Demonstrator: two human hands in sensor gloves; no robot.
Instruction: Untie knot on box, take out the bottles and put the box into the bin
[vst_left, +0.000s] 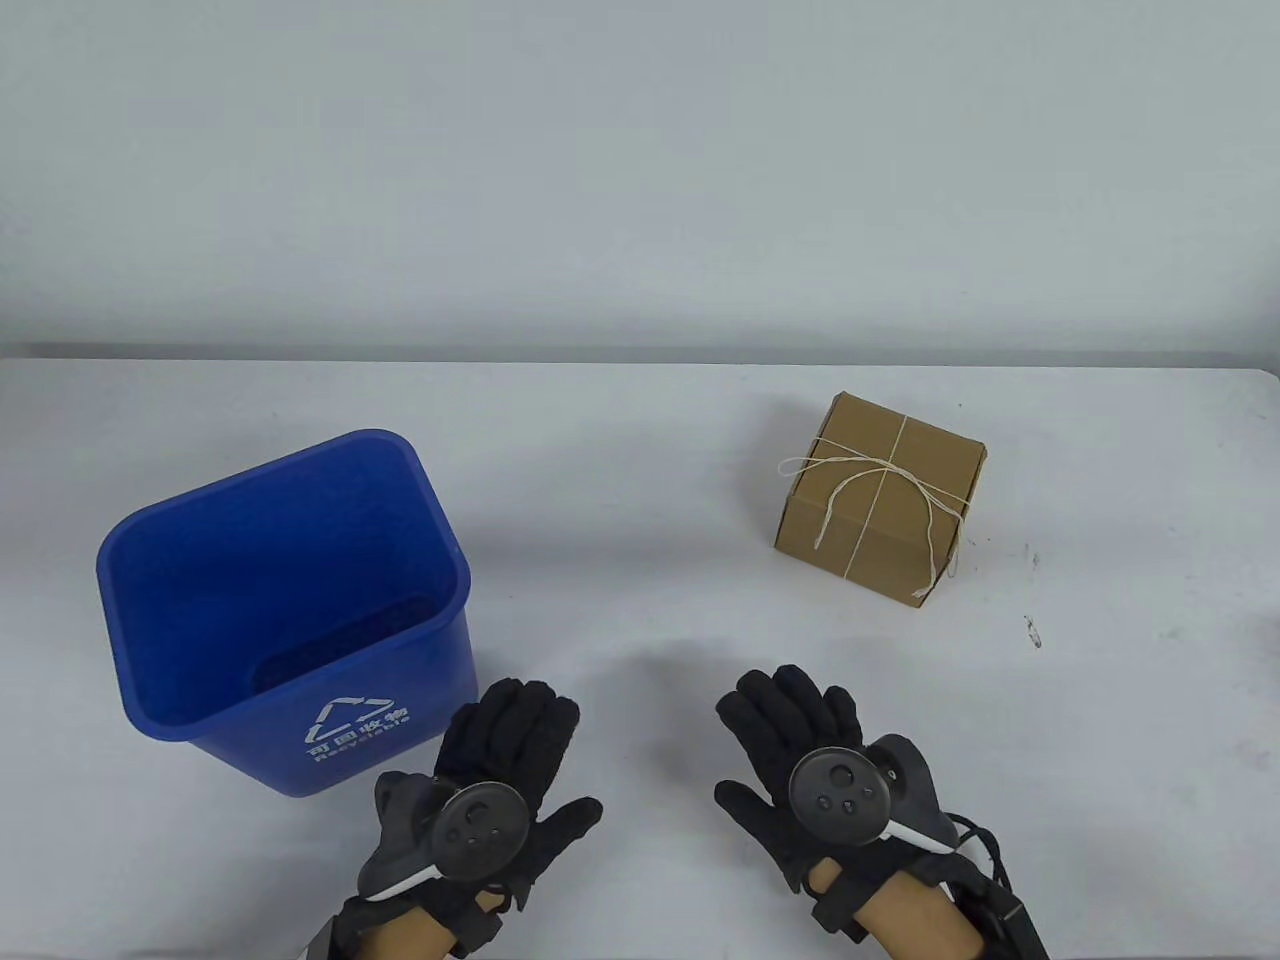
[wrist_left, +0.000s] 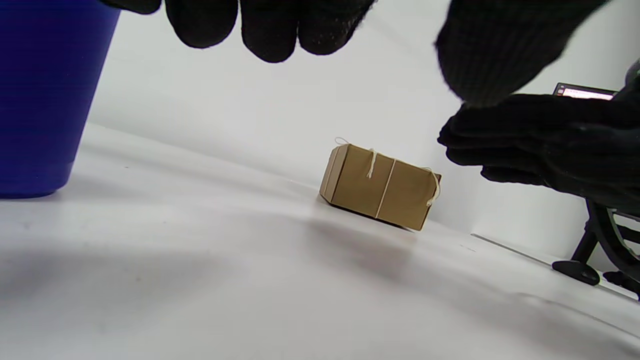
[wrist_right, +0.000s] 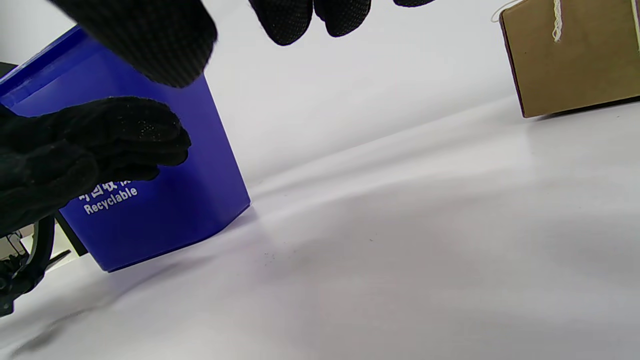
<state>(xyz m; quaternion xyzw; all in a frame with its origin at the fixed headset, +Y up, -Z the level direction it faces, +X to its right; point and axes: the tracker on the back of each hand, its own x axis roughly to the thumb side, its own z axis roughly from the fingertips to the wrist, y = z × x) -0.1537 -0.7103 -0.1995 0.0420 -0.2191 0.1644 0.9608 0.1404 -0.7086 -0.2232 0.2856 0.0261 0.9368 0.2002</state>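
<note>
Hands (vst_left: 500, 770) (vst_left: 810, 760) hover empty, fingers relaxed, over counter (vst_left: 640, 600) between bin (vst_left: 290, 610) and string-tied box (vst_left: 880, 495).

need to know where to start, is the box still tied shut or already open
Tied shut. The box has its flaps closed and the string crosses over the top, bow knot intact. Neither hand touches it.

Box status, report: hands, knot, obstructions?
Left hand and right hand open, empty. Box tied, untouched. Bin left. Path unobstructed.
</note>
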